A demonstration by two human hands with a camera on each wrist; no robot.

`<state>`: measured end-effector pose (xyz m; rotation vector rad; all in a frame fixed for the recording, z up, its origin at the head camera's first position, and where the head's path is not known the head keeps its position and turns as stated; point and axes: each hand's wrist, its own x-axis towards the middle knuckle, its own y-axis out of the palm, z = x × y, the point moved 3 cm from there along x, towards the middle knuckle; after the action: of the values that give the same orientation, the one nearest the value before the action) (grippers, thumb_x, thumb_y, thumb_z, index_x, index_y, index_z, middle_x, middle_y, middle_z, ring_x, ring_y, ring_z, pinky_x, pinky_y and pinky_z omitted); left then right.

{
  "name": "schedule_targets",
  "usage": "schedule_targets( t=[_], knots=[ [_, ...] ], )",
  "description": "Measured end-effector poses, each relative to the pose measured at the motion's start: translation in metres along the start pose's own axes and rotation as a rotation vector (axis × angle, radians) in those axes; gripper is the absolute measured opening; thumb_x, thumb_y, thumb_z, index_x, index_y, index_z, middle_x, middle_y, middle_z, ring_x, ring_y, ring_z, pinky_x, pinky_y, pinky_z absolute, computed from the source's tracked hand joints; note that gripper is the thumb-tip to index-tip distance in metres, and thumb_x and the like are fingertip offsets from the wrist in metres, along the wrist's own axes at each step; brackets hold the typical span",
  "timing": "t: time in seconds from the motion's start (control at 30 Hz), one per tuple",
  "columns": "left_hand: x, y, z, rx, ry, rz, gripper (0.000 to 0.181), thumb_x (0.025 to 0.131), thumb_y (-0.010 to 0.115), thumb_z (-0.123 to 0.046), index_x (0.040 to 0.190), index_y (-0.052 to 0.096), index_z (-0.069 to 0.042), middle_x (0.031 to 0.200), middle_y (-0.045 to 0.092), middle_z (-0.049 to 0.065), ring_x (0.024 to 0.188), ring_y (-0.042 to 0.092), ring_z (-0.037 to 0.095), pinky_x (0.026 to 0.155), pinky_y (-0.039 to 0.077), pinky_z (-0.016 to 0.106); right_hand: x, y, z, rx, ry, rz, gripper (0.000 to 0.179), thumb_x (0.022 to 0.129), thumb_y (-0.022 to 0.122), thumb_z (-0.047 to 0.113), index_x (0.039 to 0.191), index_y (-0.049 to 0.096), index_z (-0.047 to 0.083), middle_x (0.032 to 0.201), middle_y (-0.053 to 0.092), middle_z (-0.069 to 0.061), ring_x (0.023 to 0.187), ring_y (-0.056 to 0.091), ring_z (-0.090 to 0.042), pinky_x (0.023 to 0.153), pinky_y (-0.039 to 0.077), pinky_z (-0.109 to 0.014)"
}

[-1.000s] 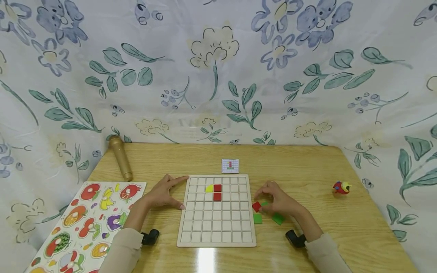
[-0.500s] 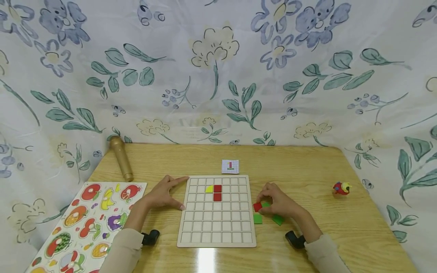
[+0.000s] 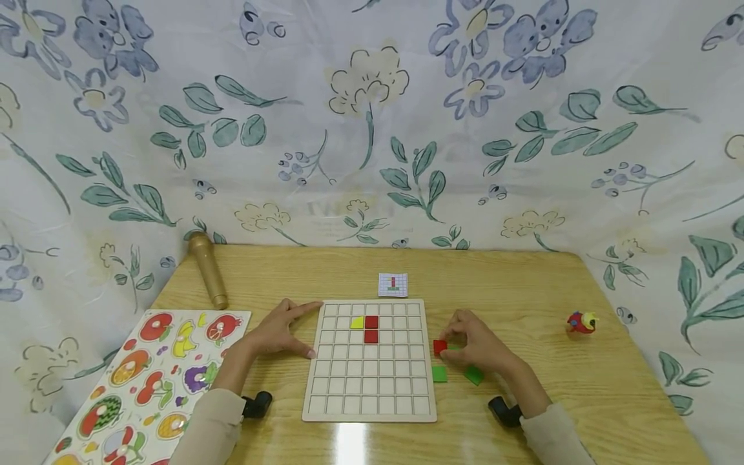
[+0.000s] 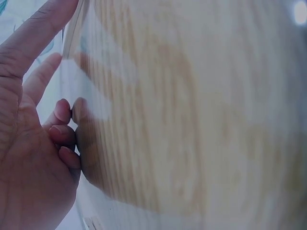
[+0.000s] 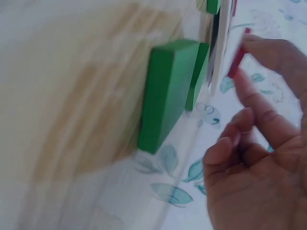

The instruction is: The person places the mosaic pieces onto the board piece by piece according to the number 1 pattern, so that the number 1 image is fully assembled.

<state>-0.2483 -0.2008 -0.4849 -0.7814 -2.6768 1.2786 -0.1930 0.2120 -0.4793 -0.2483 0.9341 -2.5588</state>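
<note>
Right of centre, our right hand [image 3: 479, 347] pinches a red tile [image 3: 440, 348].
The left hand [image 3: 279, 330], thumb and forefinger spread, touches the grid board [image 3: 353, 369], lower centre; the frame crops both sleeves [image 3: 210, 423].

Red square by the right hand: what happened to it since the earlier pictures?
The red square turned straighter and shifted slightly up in the head view. The right hand pinches it now; I can't tell whether it already did at first. The left hand stayed at the board, and the yellow piece stayed put.
</note>
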Motion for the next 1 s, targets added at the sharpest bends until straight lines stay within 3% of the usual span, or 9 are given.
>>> schedule_targets(
  t=[0.23, 1.0],
  knots=[
    [0.001, 0.001, 0.0, -0.002, -0.004, 0.004, 0.104, 0.063, 0.093, -0.044, 0.152, 0.042, -0.025, 0.097, 0.034, 0.009, 0.085, 0.034, 0.021, 0.074, 0.032, 0.037, 0.002, -0.004, 0.009, 0.065, 0.019, -0.048, 0.017, 0.079, 0.084, 0.016, 0.093, 0.074, 0.013, 0.092, 0.049, -0.005, 0.086, 0.038, -0.019, 0.073, 0.033, -0.03],
    [0.002, -0.001, -0.001, -0.009, -0.018, 0.01, 0.104, 0.062, 0.093, -0.045, 0.152, 0.043, -0.025, 0.098, 0.033, 0.009, 0.087, 0.035, 0.022, 0.076, 0.032, 0.038, 0.018, 0.002, 0.029, 0.14, -0.031, -0.049, 0.017, 0.079, 0.083, 0.011, 0.094, 0.074, 0.012, 0.092, 0.05, -0.015, 0.087, 0.041, -0.028, 0.073, 0.033, -0.03]
  ],
)
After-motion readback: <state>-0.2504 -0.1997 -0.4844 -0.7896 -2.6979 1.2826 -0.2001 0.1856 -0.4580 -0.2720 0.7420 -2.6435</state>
